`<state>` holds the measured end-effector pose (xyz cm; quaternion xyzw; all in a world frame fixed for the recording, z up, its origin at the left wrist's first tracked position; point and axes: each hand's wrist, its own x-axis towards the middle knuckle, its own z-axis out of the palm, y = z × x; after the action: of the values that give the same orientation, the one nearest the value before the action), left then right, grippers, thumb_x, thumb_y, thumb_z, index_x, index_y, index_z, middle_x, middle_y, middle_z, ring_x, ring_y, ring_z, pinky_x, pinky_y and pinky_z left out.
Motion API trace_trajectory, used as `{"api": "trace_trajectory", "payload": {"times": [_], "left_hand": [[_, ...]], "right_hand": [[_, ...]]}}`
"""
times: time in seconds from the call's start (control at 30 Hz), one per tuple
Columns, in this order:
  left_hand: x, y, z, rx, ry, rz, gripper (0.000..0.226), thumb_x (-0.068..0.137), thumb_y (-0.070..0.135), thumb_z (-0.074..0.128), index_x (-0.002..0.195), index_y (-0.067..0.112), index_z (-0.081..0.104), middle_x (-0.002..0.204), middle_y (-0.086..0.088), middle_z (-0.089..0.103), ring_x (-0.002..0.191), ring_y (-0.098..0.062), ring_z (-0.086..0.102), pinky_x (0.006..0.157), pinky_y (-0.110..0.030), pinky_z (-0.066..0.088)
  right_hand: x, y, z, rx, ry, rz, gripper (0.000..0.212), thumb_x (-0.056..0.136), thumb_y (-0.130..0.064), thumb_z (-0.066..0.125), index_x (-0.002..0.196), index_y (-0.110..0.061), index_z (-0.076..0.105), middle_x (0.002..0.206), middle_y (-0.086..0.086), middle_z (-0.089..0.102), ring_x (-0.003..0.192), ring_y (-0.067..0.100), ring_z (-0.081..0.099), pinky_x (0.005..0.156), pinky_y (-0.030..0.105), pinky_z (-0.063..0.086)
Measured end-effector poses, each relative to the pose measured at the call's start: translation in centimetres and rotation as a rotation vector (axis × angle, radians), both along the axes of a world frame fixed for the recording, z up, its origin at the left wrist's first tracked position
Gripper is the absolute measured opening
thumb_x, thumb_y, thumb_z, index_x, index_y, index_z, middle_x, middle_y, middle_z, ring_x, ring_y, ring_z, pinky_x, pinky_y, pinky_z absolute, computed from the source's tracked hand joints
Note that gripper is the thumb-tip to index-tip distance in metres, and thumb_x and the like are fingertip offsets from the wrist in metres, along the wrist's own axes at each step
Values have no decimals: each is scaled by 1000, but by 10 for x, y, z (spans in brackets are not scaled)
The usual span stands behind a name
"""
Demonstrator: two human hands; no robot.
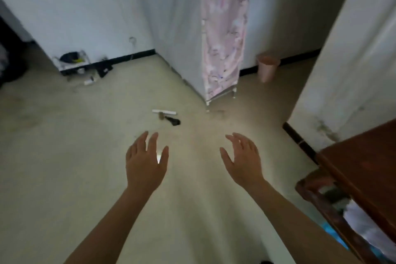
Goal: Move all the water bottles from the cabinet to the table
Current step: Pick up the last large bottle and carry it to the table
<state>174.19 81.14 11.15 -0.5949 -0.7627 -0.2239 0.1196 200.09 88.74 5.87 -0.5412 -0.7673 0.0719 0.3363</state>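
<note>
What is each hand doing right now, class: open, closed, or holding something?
Left hand: open, fingers spread, holding nothing.
Right hand: open, fingers relaxed, holding nothing.

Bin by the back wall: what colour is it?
Pale pink. The bin shows best in the head view.

dim, soft-blurred wide-angle view; edges bend, light perhaps from ahead.

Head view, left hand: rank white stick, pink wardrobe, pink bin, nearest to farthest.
1. White stick, on the floor just ahead of the left hand.
2. Pink wardrobe, ahead and right.
3. Pink bin, by the far wall, right.
</note>
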Motion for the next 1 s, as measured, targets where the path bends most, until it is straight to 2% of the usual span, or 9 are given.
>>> {"api": "trace_trajectory", "payload": {"times": [0.03, 0.27, 0.5, 0.63, 0.87, 1.0], "left_hand": [[-41, -17, -3, 4, -17, 88, 54, 93, 44, 46, 131, 7, 59, 136, -21, 56, 119, -39, 57, 97, -49, 44], [-189, -63, -18, -55, -105, 447, 57, 94, 46, 44, 135, 7, 55, 140, -20, 53, 128, -37, 51, 102, -51, 42], [-344, -50, -4, -147, -131, 788, 55, 98, 47, 48, 144, 18, 44, 152, -13, 41, 138, -32, 41, 111, -50, 34], [-421, -51, 17, -113, -116, 943, 55, 97, 50, 47, 144, 22, 40, 152, -11, 40, 137, -32, 40, 111, -52, 34], [-533, -102, 14, -84, -173, 1186, 56, 96, 51, 48, 143, 22, 40, 152, -11, 40, 137, -32, 41, 110, -53, 35], [-621, -134, 0, -25, -179, 1265, 55, 96, 49, 48, 141, 19, 42, 150, -13, 42, 135, -34, 43, 109, -55, 37]], "right_hand": [[-48, 6, 0, -1, -1, 84, 41, 94, -40, 60, 128, -17, 63, 132, 7, 60, 121, 26, 56, 107, 39, 37], [-251, 38, -3, 30, 12, 485, 43, 92, -37, 63, 130, -17, 59, 133, 6, 59, 122, 25, 55, 105, 42, 43], [-464, 113, 5, -11, 65, 741, 45, 87, -28, 73, 128, -13, 62, 132, 11, 60, 124, 31, 55, 107, 49, 42], [-571, 133, 21, 22, 86, 894, 45, 87, -26, 73, 128, -11, 63, 132, 13, 60, 122, 32, 57, 105, 49, 44], [-759, 87, 24, -6, 69, 1207, 48, 87, -28, 71, 132, -14, 59, 137, 11, 57, 125, 30, 55, 105, 50, 44], [-866, 57, 22, 10, 44, 1308, 49, 90, -32, 65, 135, -17, 54, 140, 9, 53, 129, 27, 51, 109, 48, 41]]}}
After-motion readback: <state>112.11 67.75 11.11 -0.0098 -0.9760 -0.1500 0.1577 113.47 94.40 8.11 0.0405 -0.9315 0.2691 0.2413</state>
